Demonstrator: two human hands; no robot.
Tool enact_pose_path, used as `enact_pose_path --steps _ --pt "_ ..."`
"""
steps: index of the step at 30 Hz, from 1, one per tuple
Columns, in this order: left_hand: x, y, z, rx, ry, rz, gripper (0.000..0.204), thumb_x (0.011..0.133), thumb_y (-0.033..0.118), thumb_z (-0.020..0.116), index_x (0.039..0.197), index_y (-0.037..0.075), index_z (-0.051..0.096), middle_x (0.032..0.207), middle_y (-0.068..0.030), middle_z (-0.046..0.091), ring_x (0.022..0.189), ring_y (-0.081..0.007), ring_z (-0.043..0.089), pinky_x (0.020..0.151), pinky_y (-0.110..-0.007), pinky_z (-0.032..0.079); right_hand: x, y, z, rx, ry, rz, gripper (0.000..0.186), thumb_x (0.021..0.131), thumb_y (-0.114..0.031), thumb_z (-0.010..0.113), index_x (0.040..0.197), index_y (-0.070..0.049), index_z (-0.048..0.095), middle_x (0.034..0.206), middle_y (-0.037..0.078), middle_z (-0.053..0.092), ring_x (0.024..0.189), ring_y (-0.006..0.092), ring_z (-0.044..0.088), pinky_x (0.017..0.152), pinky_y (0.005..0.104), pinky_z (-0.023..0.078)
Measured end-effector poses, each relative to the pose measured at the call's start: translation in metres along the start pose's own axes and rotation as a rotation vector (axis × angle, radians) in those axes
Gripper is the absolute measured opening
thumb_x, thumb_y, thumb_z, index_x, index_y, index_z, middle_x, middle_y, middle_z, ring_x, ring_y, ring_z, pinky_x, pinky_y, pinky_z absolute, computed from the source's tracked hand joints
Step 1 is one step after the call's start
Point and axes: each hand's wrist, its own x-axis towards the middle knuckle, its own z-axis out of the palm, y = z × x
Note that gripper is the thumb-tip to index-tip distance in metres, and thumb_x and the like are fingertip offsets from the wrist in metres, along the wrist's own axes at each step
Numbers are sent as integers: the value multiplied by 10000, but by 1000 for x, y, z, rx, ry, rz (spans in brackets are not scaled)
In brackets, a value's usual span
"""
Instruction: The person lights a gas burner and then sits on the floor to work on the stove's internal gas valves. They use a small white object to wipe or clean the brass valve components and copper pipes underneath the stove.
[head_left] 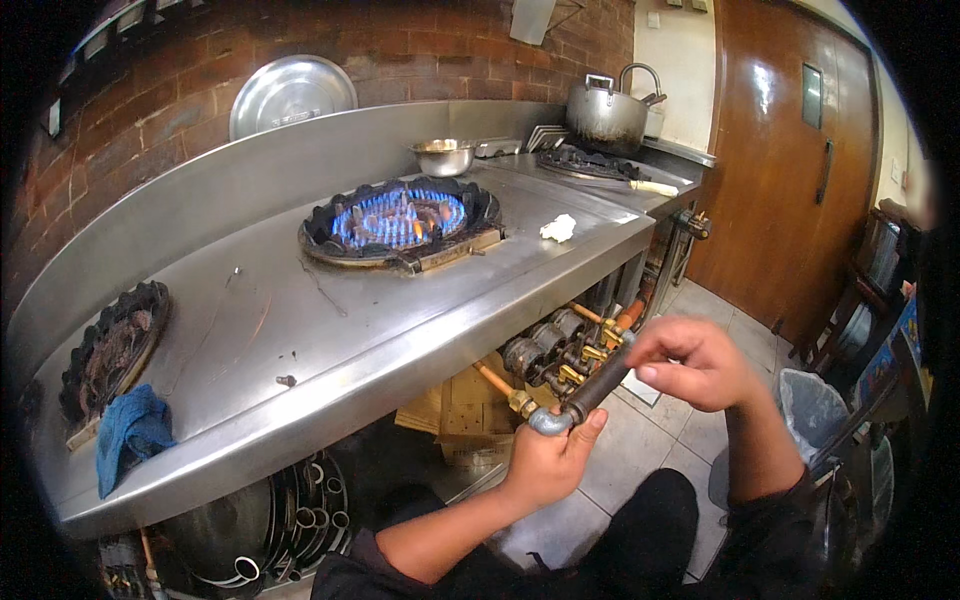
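Note:
My left hand (550, 465) is closed around the near end of a dark pipe (603, 385), thumb up, just beside a grey metal elbow (548, 420). A brass fitting (521, 402) and a copper-coloured tube run from the elbow back under the stove's front edge. At the pipe's far end is my right hand (692, 362), its fingers curled in and slightly blurred; whatever they grip there is hidden. Behind the pipe sit several brass valves (592, 353) and round dark fittings (545, 342). Blue flames burn on the middle burner (400, 222).
The steel stove top (330, 315) carries a blue cloth (133, 432), an unlit left burner (118, 350), a crumpled white wad (558, 228), a metal bowl (443, 157) and a large pot (606, 112). A lined bin (812, 405) stands right. Cookware (250, 525) sits below.

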Motion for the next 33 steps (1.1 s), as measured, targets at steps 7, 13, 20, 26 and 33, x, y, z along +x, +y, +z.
enact_pose_path --steps 7,13,20,26,33 --pt "0 -10 12 -95 16 82 210 946 214 568 854 29 600 687 -93 583 603 -186 547 577 -340 437 63 -25 28 -509 -294 -123 195 784 -208 660 816 -21 616 731 148 569 740 346 586 651 422 474" --pt "1 -9 12 -67 74 111 257 949 214 565 766 34 545 587 -63 489 530 -156 441 511 -334 382 85 -38 21 -559 -550 -5 157 741 -172 651 789 -23 638 753 165 627 738 359 612 659 427 487" --pt "-3 -2 8 -65 11 -59 246 946 202 570 772 29 543 599 -59 496 551 -145 444 527 -317 390 90 -54 11 -744 -658 130 209 721 -211 635 774 -8 639 731 194 629 725 390 615 662 445 486" --pt "-3 -9 8 -84 -20 -55 209 945 194 568 826 23 571 619 -58 511 563 -150 457 544 -316 404 97 -51 17 -812 -763 97 174 716 -156 597 796 -12 653 728 206 624 735 405 609 675 463 480" --pt "4 -2 12 -55 16 69 177 941 192 575 889 26 602 625 -52 522 559 -157 462 544 -319 412 87 -42 11 -914 -628 -104 151 731 -154 611 815 -37 656 748 193 623 794 380 624 708 456 496"
